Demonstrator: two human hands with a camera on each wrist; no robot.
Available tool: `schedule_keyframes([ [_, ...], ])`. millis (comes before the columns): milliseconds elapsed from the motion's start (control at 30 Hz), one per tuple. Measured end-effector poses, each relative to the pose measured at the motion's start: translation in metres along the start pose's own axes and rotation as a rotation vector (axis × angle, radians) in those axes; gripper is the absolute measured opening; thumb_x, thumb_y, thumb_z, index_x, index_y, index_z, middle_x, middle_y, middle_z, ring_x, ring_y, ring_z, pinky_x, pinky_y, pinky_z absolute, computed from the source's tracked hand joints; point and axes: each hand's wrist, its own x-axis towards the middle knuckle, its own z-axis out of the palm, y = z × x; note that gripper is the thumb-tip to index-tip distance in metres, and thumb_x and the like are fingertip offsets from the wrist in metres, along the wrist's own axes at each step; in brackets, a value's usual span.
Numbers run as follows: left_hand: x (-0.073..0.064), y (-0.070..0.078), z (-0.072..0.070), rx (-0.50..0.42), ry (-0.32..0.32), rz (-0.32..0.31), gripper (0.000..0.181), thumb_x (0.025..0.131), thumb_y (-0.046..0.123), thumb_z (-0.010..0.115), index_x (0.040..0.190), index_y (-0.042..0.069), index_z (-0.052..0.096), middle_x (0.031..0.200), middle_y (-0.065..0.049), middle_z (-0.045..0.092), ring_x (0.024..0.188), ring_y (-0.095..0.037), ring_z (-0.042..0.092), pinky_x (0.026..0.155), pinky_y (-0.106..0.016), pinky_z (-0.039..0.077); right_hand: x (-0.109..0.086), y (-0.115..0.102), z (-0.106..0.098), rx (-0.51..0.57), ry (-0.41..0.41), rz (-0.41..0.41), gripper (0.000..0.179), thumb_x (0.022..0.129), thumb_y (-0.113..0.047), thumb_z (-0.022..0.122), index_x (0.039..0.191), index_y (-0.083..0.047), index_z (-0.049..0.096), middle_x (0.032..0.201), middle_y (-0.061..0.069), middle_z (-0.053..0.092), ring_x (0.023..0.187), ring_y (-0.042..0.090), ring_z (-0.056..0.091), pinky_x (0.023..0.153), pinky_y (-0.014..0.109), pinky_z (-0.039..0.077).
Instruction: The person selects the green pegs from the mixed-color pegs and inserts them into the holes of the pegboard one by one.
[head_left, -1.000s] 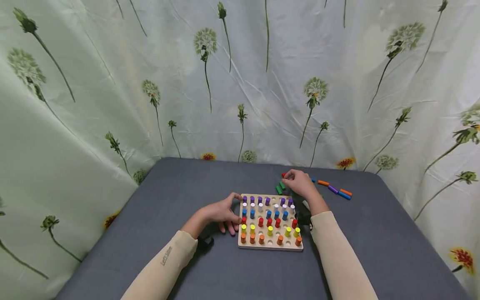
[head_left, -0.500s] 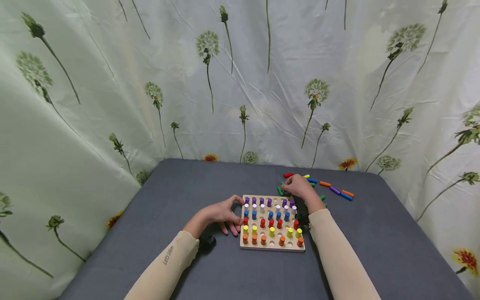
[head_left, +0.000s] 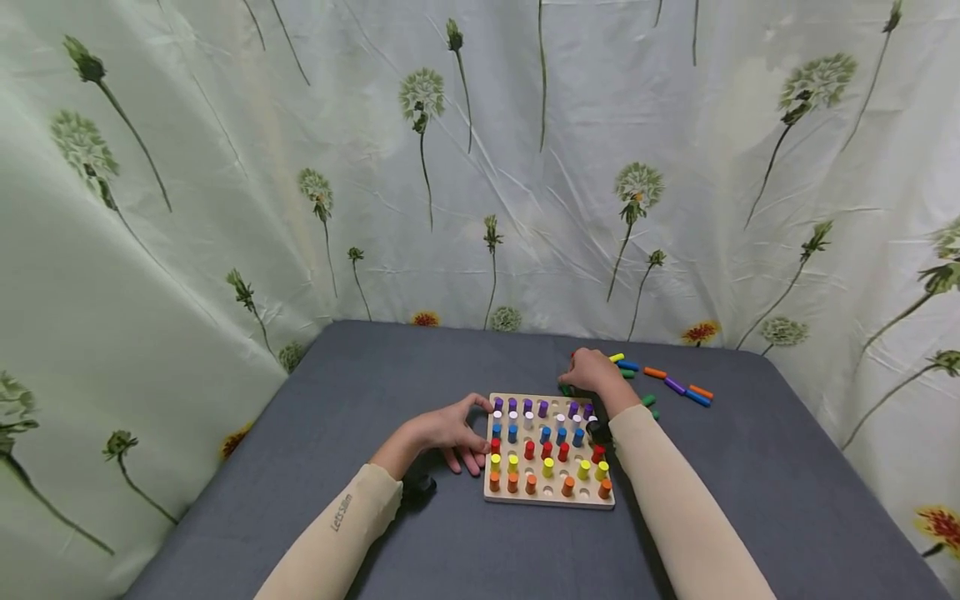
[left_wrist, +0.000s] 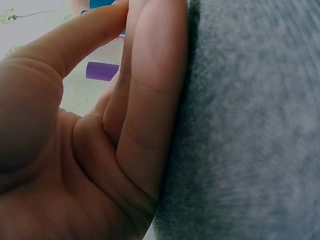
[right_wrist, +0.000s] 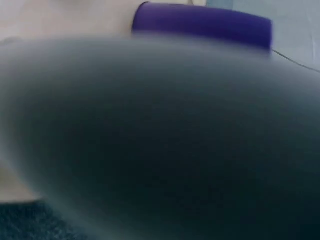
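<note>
A square wooden pegboard (head_left: pixel 550 502) lies on the grey table, bearing rows of purple, white, blue, red, yellow and orange pegs. My left hand (head_left: pixel 450 427) rests at its left side, index finger near the far corner and thumb by the red row. Its other fingers lie spread on the table. Beyond the board's far right corner, my right hand (head_left: pixel 596 372) pinches a green peg (head_left: pixel 566 389), mostly covered by the fingers. The left wrist view shows the palm of the left hand (left_wrist: pixel 100 150) and a purple peg (left_wrist: pixel 102 71). A dark blur hides most of the right wrist view, below a purple peg (right_wrist: pixel 202 22).
Loose pegs lie right of the right hand: a yellow peg (head_left: pixel 617 357), blue pegs (head_left: pixel 697 398), orange pegs (head_left: pixel 655 372), a purple peg (head_left: pixel 675 386) and green pegs (head_left: pixel 648 401). A flowered curtain (head_left: pixel 510 167) hangs behind the table (head_left: pixel 420 358).
My right hand has lowered and come slightly left and nearer, its fingertips closing over a green peg. The left hand stays at the board's edge. The whole view has shifted slightly.
</note>
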Motion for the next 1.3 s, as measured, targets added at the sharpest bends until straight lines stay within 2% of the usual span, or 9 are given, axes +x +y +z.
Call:
schedule_keyframes([
  [300, 0.001, 0.001, 0.0, 0.004, 0.004, -0.002, 0.064, 0.098, 0.015, 0.075, 0.146, 0.025, 0.034, 0.085, -0.015, 0.08, 0.065, -0.016, 0.076, 0.052, -0.029, 0.059, 0.004, -0.006, 0.0, -0.067, 0.009, 0.022, 0.028, 0.096, -0.029, 0.078, 0.078, -0.012, 0.066, 0.073, 0.001, 0.057, 0.071, 0.019, 0.056, 0.065, 0.035, 0.045],
  [400, 0.002, 0.001, 0.001, 0.001, 0.002, -0.011, 0.064, 0.098, 0.014, 0.075, 0.146, 0.025, 0.034, 0.084, -0.015, 0.079, 0.064, -0.016, 0.076, 0.052, -0.029, 0.059, 0.003, -0.005, -0.001, -0.079, 0.019, 0.013, 0.027, 0.096, -0.026, 0.076, 0.075, -0.014, 0.065, 0.071, -0.001, 0.055, 0.069, 0.018, 0.054, 0.065, 0.034, 0.043],
  [500, 0.004, 0.001, 0.001, 0.0, -0.003, -0.017, 0.065, 0.097, 0.014, 0.076, 0.146, 0.026, 0.034, 0.084, -0.015, 0.079, 0.065, -0.016, 0.076, 0.051, -0.029, 0.059, 0.002, -0.004, -0.003, -0.058, 0.033, 0.003, 0.037, 0.096, -0.022, 0.071, 0.064, -0.017, 0.054, 0.061, -0.004, 0.042, 0.06, 0.015, 0.041, 0.059, 0.032, 0.035],
  [633, 0.005, 0.0, 0.001, 0.0, -0.011, -0.019, 0.065, 0.098, 0.015, 0.075, 0.147, 0.026, 0.034, 0.085, -0.014, 0.079, 0.065, -0.016, 0.076, 0.052, -0.029, 0.059, -0.001, -0.005, -0.008, 0.01, 0.056, -0.026, 0.045, 0.095, -0.02, 0.067, 0.059, -0.02, 0.04, 0.056, -0.006, 0.028, 0.053, 0.012, 0.025, 0.055, 0.03, 0.025],
  [733, 0.005, 0.0, 0.0, 0.001, -0.008, -0.017, 0.065, 0.098, 0.015, 0.076, 0.147, 0.026, 0.033, 0.085, -0.015, 0.079, 0.065, -0.016, 0.076, 0.052, -0.029, 0.059, -0.003, -0.009, -0.015, 0.072, 0.068, -0.04, 0.034, 0.097, -0.023, 0.066, 0.068, -0.018, 0.048, 0.063, -0.005, 0.038, 0.057, 0.013, 0.033, 0.058, 0.03, 0.03],
  [833, 0.005, 0.001, -0.002, 0.0, -0.002, -0.012, 0.066, 0.098, 0.016, 0.076, 0.147, 0.026, 0.033, 0.085, -0.014, 0.08, 0.065, -0.016, 0.076, 0.052, -0.03, 0.059, -0.006, -0.016, -0.023, 0.153, 0.087, -0.048, 0.016, 0.101, -0.026, 0.065, 0.091, -0.013, 0.064, 0.085, 0.002, 0.061, 0.071, 0.016, 0.051, 0.068, 0.032, 0.043],
  [967, 0.004, 0.004, -0.004, 0.001, -0.002, -0.013, 0.066, 0.098, 0.016, 0.076, 0.148, 0.026, 0.033, 0.085, -0.013, 0.079, 0.065, -0.015, 0.076, 0.052, -0.029, 0.059, -0.011, -0.025, -0.029, 0.288, 0.115, -0.072, 0.025, 0.101, -0.028, 0.065, 0.115, -0.008, 0.071, 0.121, 0.013, 0.071, 0.088, 0.023, 0.061, 0.08, 0.038, 0.05],
  [1133, 0.004, 0.005, -0.004, -0.001, -0.007, -0.023, 0.064, 0.099, 0.015, 0.075, 0.147, 0.025, 0.033, 0.085, -0.014, 0.08, 0.065, -0.016, 0.077, 0.052, -0.029, 0.059, -0.013, -0.035, -0.025, 0.409, 0.129, -0.116, 0.026, 0.1, -0.025, 0.064, 0.115, -0.005, 0.071, 0.119, 0.016, 0.071, 0.087, 0.022, 0.059, 0.078, 0.035, 0.048],
  [1300, 0.006, 0.002, -0.002, -0.002, -0.016, -0.023, 0.065, 0.099, 0.017, 0.076, 0.147, 0.025, 0.033, 0.086, -0.014, 0.08, 0.066, -0.016, 0.077, 0.053, -0.029, 0.06, -0.013, -0.048, -0.016, 0.45, 0.125, -0.122, 0.024, 0.1, -0.024, 0.065, 0.112, -0.005, 0.072, 0.114, 0.015, 0.071, 0.084, 0.022, 0.056, 0.072, 0.033, 0.046],
])
